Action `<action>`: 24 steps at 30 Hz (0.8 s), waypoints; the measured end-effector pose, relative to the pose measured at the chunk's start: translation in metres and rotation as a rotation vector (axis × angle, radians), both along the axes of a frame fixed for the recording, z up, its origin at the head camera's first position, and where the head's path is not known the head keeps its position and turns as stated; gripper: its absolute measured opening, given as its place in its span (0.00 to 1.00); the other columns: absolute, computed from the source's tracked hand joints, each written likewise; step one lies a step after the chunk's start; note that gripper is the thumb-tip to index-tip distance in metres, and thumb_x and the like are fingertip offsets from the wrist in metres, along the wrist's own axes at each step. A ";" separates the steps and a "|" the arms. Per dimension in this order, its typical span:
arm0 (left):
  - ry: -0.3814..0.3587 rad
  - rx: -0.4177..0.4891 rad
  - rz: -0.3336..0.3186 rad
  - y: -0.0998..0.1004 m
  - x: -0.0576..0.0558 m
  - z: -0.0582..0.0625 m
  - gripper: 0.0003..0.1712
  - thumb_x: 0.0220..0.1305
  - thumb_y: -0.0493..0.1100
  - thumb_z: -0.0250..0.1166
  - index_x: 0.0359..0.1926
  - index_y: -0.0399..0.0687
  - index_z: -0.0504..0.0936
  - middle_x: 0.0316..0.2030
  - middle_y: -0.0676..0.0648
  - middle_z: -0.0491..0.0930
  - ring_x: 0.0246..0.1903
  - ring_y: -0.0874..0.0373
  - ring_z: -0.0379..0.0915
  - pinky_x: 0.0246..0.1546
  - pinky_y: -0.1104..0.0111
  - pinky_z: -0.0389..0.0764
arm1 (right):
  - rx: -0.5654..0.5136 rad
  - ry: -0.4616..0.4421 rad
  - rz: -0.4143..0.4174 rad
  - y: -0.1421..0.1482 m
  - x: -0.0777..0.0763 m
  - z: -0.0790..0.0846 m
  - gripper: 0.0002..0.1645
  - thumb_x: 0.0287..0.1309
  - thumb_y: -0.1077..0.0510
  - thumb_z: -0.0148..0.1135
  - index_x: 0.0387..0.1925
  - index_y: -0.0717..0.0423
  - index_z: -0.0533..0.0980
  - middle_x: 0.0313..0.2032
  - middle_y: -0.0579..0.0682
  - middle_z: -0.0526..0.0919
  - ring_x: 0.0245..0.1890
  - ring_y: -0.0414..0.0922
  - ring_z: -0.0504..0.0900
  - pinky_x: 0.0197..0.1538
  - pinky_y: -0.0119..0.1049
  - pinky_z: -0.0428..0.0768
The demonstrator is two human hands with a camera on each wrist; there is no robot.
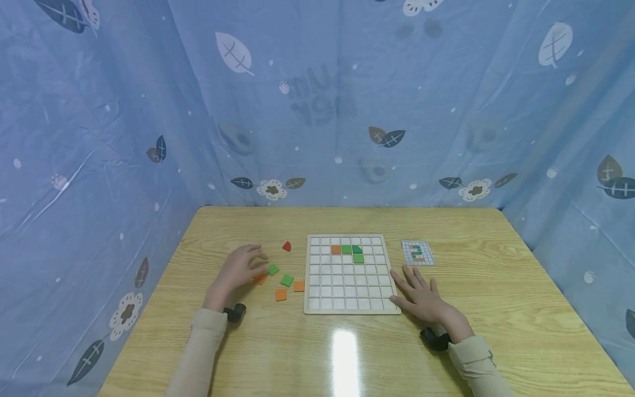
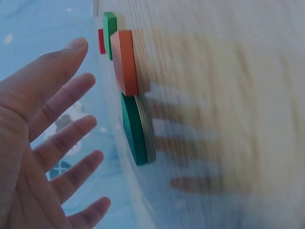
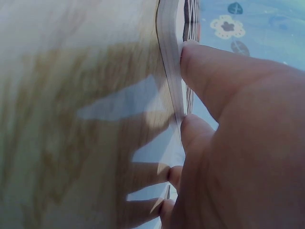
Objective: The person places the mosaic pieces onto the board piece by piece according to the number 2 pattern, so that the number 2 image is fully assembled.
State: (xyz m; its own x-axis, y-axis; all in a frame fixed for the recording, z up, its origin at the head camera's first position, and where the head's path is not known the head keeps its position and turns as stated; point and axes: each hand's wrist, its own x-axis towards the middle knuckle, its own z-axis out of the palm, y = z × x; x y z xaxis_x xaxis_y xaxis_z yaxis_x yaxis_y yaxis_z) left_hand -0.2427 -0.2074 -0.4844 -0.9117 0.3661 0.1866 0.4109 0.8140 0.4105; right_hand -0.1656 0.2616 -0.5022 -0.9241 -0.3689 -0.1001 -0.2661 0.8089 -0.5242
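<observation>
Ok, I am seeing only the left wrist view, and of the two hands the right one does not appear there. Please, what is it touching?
Observer: In the head view, the right hand touches the right edge of the grid board.
Operator: Thank you. Does this board hold any pieces?
Observer: Yes, four coloured pieces lie in its far half.
Operator: And what is lying to the right of the board?
Observer: A small card with a coloured pattern lies there.
</observation>
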 end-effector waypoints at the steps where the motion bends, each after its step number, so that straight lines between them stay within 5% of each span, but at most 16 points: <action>1: -0.001 -0.004 0.005 -0.001 0.001 0.000 0.19 0.55 0.49 0.67 0.45 0.44 0.82 0.59 0.36 0.70 0.59 0.38 0.63 0.60 0.45 0.62 | -0.001 -0.001 0.000 0.000 0.000 0.000 0.40 0.64 0.42 0.49 0.71 0.53 0.49 0.71 0.65 0.41 0.69 0.67 0.34 0.59 0.73 0.29; 15: -0.036 0.014 0.048 -0.021 0.012 -0.002 0.19 0.54 0.51 0.68 0.44 0.46 0.82 0.60 0.36 0.69 0.60 0.38 0.62 0.59 0.42 0.61 | 0.006 0.007 -0.001 0.000 -0.001 -0.002 0.40 0.64 0.41 0.48 0.71 0.53 0.49 0.71 0.64 0.41 0.69 0.67 0.34 0.59 0.73 0.29; 24: -0.040 0.003 0.008 -0.036 0.016 -0.004 0.19 0.54 0.47 0.69 0.47 0.47 0.81 0.61 0.36 0.67 0.60 0.36 0.61 0.58 0.40 0.61 | -0.007 -0.001 0.008 0.000 -0.001 -0.001 0.41 0.64 0.42 0.49 0.71 0.54 0.49 0.71 0.65 0.40 0.69 0.67 0.34 0.59 0.73 0.29</action>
State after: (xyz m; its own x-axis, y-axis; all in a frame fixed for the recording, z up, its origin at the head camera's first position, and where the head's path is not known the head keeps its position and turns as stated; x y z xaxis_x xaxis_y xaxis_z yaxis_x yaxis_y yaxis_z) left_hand -0.2266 -0.2432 -0.4879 -0.9214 0.3579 0.1513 0.3874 0.8159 0.4292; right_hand -0.1668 0.2621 -0.5032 -0.9210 -0.3769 -0.0982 -0.2720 0.8029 -0.5305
